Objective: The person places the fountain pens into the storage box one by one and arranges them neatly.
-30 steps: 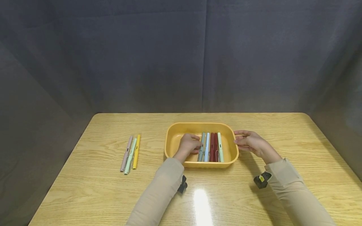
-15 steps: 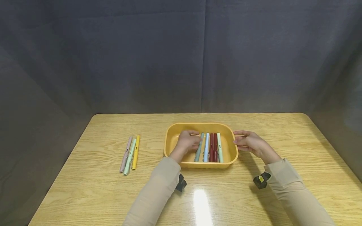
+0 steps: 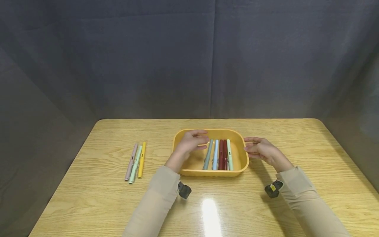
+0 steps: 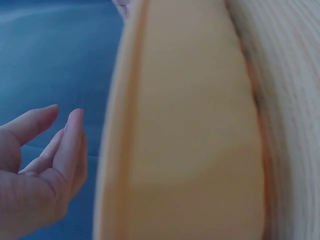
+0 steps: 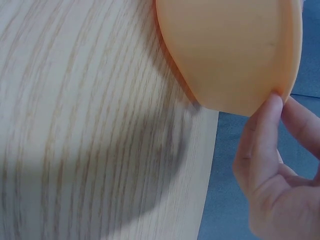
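Note:
In the head view a yellow-orange rectangular box (image 3: 189, 172) lies on the wooden table. Inside it, side by side, are a grey-green pen (image 3: 208, 154), a light blue pen (image 3: 215, 154), two dark red pens (image 3: 221, 154) and a pale green pen (image 3: 230, 154). The grey-green one leans slightly. My left hand (image 3: 189, 142) is over the box's left part, fingers extended and holding nothing, a small gap from the pens. At the right end, my right hand (image 3: 265, 152) pinches the box's rim; the right wrist view shows thumb and fingers on either side of that wall.
On the table (image 3: 97, 197) left of the box lie a pinkish pen (image 3: 131, 162), a mint green pen (image 3: 135, 164) and a yellow pen (image 3: 142, 160), close together. A dark curtain (image 3: 148, 65) hangs behind the table and along its sides.
My left hand has let go of the grey-green pen and drawn up and left. That pen's lower end has shifted left, away from the light blue one. My right hand stays at the rim.

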The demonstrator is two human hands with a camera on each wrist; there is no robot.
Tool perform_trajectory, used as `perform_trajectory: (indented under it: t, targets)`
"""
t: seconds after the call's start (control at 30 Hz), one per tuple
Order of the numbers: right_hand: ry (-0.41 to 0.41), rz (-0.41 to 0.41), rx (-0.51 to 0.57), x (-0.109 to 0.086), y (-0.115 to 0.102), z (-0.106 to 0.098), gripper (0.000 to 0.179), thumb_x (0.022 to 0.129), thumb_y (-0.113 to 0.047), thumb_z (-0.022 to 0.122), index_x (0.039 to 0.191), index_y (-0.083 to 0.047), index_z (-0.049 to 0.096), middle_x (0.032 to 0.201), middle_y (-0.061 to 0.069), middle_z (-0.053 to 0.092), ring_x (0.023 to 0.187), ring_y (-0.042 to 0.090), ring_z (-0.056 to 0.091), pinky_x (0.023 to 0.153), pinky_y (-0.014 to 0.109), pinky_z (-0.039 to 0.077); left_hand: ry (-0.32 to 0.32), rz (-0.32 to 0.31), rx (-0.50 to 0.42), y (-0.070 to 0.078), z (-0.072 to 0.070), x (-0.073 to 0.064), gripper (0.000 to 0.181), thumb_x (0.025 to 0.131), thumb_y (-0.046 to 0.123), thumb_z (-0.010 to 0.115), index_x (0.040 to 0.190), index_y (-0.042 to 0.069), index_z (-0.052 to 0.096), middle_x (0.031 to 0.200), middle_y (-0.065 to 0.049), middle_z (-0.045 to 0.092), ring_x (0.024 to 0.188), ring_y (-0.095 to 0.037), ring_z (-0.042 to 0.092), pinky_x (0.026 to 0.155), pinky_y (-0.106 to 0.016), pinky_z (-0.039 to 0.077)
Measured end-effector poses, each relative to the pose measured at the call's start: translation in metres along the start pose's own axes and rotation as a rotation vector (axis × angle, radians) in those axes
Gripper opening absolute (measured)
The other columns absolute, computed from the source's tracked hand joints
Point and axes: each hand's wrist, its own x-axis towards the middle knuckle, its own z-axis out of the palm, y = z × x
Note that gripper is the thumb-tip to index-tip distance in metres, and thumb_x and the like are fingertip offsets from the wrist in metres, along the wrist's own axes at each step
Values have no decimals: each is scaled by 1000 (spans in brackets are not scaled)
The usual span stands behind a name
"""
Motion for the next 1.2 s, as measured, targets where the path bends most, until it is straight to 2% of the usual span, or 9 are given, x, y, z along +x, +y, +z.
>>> perform_trajectory:
  t: [0.17, 0.33, 0.5, 0.9, 1.07, 1.2]
  targets:
    - [-9, -8, 7, 0, 1, 0, 60, 93, -2, 53, 143, 12, 23, 88, -11, 60, 78, 0, 63, 74, 15, 58, -18, 32, -4, 8, -8, -8, 47, 93, 4, 58, 139, 0, 46, 138, -24, 49, 128, -37, 50, 101, -37, 52]
    - [-12, -12, 7, -1, 2, 0, 61, 93, -2, 53, 144, 11, 23, 88, -11, 61, 79, -1, 63, 74, 15, 57, -7, 61, 14, 11, -19, -17, 46, 93, 6, 59, 137, 1, 47, 140, -24, 49, 129, -35, 49, 103, -40, 51]
    - [-15, -11, 10, -3, 2, 0, 61, 93, -2, 54, 144, 11, 23, 87, -10, 60, 79, 0, 63, 75, 15, 58, 44, 83, 32, 11, -34, -25, 46, 93, 5, 59, 138, 3, 47, 140, -24, 49, 129, -35, 50, 102, -40, 51]
    - [20, 3, -7, -4, -2, 1, 61, 93, -2, 54, 144, 11, 24, 91, -8, 58, 79, -1, 62, 76, 15, 58, 148, 75, 35, 5, -75, -42, 48, 95, 5, 55, 141, 3, 43, 141, -24, 47, 129, -37, 48, 99, -31, 54]
    - [10, -3, 13, -5, -2, 0, 60, 93, -1, 53, 144, 11, 24, 91, -8, 60, 79, 0, 63, 75, 16, 58, 188, 61, 80, -2, -96, -49, 49, 95, 8, 55, 142, 3, 42, 142, -24, 46, 128, -33, 50, 94, -24, 56]
    - [8, -2, 5, -4, -2, 0, 60, 93, -2, 53, 145, 10, 24, 94, -7, 59, 80, 1, 64, 77, 16, 58, 213, 46, 126, -7, -115, -60, 49, 97, 9, 52, 144, 1, 39, 143, -25, 43, 126, -31, 51, 90, -18, 56]
